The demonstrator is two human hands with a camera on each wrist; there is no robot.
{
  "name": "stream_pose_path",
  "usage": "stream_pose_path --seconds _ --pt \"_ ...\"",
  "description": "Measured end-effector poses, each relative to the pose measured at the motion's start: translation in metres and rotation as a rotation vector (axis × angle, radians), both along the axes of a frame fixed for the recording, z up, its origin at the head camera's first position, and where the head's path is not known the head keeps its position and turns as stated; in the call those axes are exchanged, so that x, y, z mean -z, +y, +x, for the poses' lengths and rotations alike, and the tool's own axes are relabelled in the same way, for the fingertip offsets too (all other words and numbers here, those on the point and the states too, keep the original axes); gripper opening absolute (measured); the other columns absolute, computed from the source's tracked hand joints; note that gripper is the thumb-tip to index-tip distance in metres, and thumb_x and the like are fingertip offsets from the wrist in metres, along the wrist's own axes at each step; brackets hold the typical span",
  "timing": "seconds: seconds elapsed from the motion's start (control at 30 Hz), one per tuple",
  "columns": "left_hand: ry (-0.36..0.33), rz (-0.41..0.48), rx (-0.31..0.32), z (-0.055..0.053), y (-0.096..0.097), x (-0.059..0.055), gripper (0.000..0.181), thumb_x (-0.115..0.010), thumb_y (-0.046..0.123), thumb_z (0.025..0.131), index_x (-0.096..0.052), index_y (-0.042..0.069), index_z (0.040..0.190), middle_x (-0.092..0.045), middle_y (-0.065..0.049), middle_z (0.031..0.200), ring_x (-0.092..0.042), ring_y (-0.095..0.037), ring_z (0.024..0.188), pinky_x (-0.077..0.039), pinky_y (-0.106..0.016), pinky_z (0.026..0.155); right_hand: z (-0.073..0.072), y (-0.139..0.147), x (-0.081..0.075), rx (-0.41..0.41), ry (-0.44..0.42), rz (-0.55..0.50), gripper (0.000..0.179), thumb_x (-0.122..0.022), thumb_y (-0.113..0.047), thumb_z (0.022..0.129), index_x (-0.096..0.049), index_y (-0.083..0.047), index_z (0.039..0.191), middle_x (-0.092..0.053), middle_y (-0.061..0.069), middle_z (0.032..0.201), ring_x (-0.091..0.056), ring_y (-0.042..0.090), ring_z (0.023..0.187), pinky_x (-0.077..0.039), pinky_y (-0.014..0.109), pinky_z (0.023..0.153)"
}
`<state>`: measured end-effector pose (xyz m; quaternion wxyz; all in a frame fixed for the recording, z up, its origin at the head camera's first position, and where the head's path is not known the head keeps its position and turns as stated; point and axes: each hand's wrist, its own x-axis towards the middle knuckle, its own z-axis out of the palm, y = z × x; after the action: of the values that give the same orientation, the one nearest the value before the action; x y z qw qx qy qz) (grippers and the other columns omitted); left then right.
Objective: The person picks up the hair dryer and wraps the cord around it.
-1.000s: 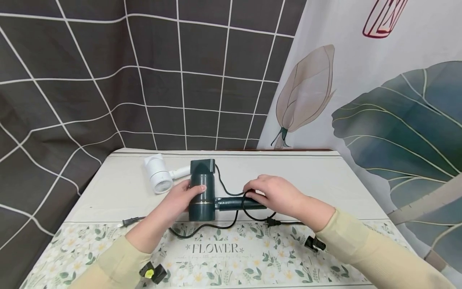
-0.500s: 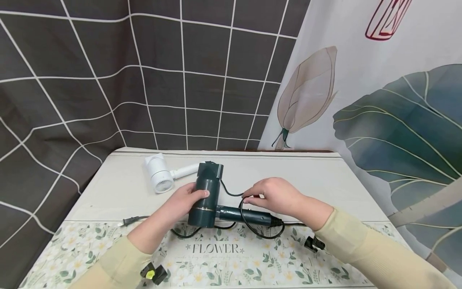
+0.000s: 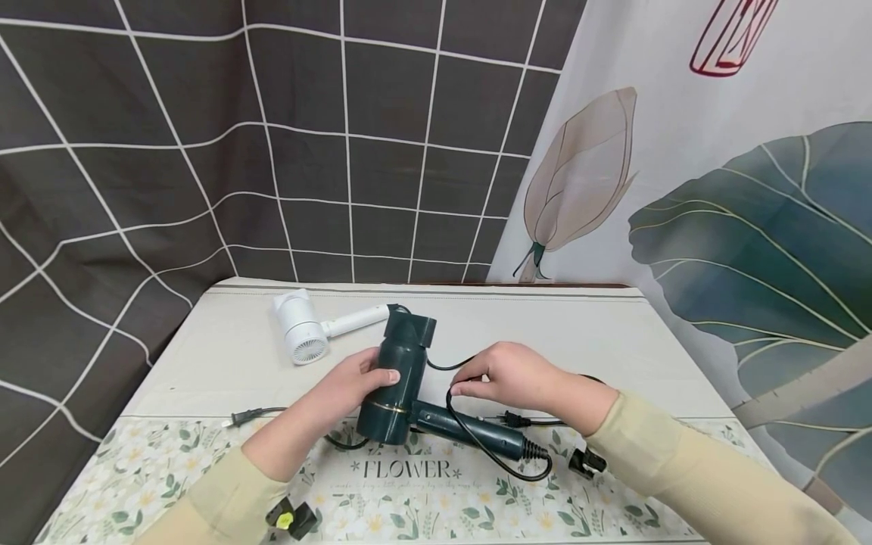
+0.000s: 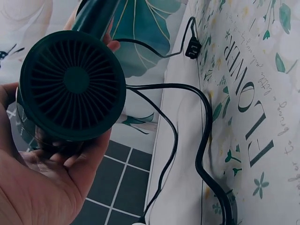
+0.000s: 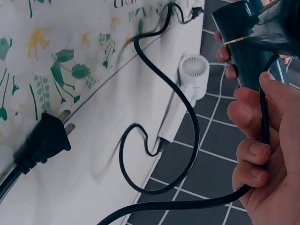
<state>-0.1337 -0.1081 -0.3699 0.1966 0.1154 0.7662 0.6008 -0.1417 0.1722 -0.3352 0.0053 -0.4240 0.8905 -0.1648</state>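
Dark hair dryer (image 3: 407,362) has tipped further, handle (image 3: 502,440) swung nearer.
Left hand (image 3: 354,384) grips the barrel (image 3: 400,395), near-right of the white hair dryer (image 3: 297,322); right hand (image 3: 512,375) pinches the cord (image 5: 264,119), its base (image 3: 534,450) likely easier to reach.

Two hair dryers (image 3: 411,356); two black plugs (image 5: 49,138); two sleeves (image 3: 232,484); two wrist cameras (image 3: 293,518); one table (image 3: 545,322)

Second dryer (image 3: 301,327) on table (image 3: 559,322), left of held dryer (image 3: 406,367)
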Motion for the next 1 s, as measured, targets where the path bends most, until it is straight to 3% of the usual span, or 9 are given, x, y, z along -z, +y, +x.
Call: stream_pose_path --seconds 0.2,0.37,0.5,0.67,0.9,1.0 --pt "0.024 0.019 0.072 0.001 -0.003 0.001 0.064 -0.059 0.029 0.095 -0.039 -0.001 0.148 -0.059 -0.018 0.133 -0.06 -0.029 0.117 -0.042 -0.052 0.106 0.002 -0.006 0.002 -0.006 -0.058 0.002 0.02 -0.065 -0.038 0.096 -0.079 -0.024 0.098 -0.073 -0.015 0.096 -0.065 -0.005 0.086 -0.055 0.022 0.075" --pt "0.037 0.046 0.119 0.001 -0.005 0.002 0.066 -0.057 0.031 0.096 -0.036 -0.001 0.149 -0.059 -0.019 0.131 -0.062 -0.028 0.112 -0.049 -0.046 0.098 0.003 -0.009 0.004 0.021 -0.108 -0.001 0.021 -0.064 -0.04 0.096 -0.079 -0.026 0.098 -0.072 -0.019 0.094 -0.063 -0.006 0.083 -0.054 0.023 0.075" --pt "0.028 0.068 0.121 0.002 -0.006 0.001 0.065 -0.055 0.032 0.097 -0.034 0.001 0.15 -0.058 -0.019 0.133 -0.061 -0.027 0.112 -0.05 -0.043 0.095 0.004 -0.01 0.005 0.023 -0.157 -0.015 0.023 -0.061 -0.04 0.098 -0.079 -0.026 0.098 -0.067 -0.019 0.077 -0.057 -0.005 0.07 -0.053 0.024 0.072" --pt "0.003 0.111 0.105 0.002 -0.006 0.001 0.067 -0.053 0.03 0.096 -0.03 0.001 0.152 -0.054 -0.021 0.137 -0.057 -0.032 0.121 -0.041 -0.054 0.106 0.003 -0.009 0.008 -0.006 -0.195 -0.043 0.026 -0.056 -0.037 0.101 -0.078 -0.024 0.101 -0.06 -0.017 0.066 -0.053 -0.003 0.064 -0.051 0.024 0.07" --pt "-0.042 0.239 0.096 0.002 -0.004 0.003 0.069 -0.052 0.028 0.093 -0.03 0.0 0.152 -0.057 -0.021 0.135 -0.051 -0.034 0.13 -0.021 -0.061 0.115 0.0 -0.007 0.013 -0.047 -0.178 -0.139 0.023 -0.058 -0.031 0.101 -0.078 -0.02 0.104 -0.073 -0.012 0.1 -0.065 -0.003 0.089 -0.055 0.027 0.084" --pt "-0.055 0.273 0.102 0.001 -0.004 0.004 0.068 -0.052 0.028 0.092 -0.031 0.0 0.151 -0.06 -0.017 0.132 -0.05 -0.03 0.13 -0.019 -0.06 0.116 -0.002 -0.006 0.014 -0.083 -0.17 -0.16 0.021 -0.06 -0.026 0.1 -0.078 -0.017 0.106 -0.074 -0.007 0.102 -0.065 -0.002 0.087 -0.055 0.026 0.082"
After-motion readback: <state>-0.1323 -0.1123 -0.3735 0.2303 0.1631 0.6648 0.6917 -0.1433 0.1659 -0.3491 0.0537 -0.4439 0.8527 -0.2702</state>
